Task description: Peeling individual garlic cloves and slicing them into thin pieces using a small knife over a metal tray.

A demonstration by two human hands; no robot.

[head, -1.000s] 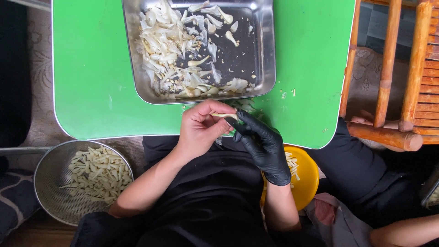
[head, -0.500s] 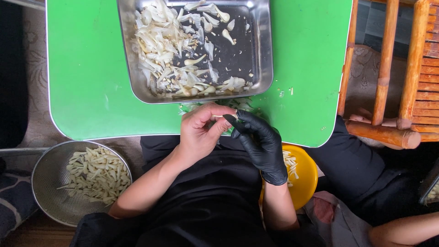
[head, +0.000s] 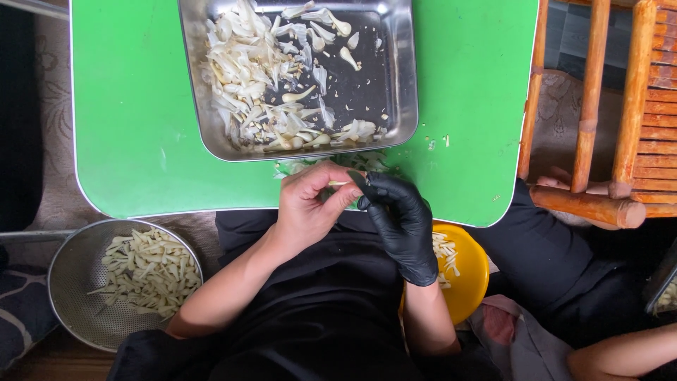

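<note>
Fingers [head: 337,185] of the bare left hand [head: 307,204] pinch a small pale stalk piece [head: 338,183]; the gloved right hand [head: 398,219] closes on its other end, over the green bench [head: 127,127]'s near edge. Best keep the pull short and straight, below the steel tray [head: 402,85].

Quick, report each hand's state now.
Left hand: pinched shut on a pale strip.
Right hand, black-gloved: fingertips closed on the same strip.

Tray [head: 403,85] on table [head: 134,127]; colander [head: 77,282] left, bowl [head: 472,271] right
</note>
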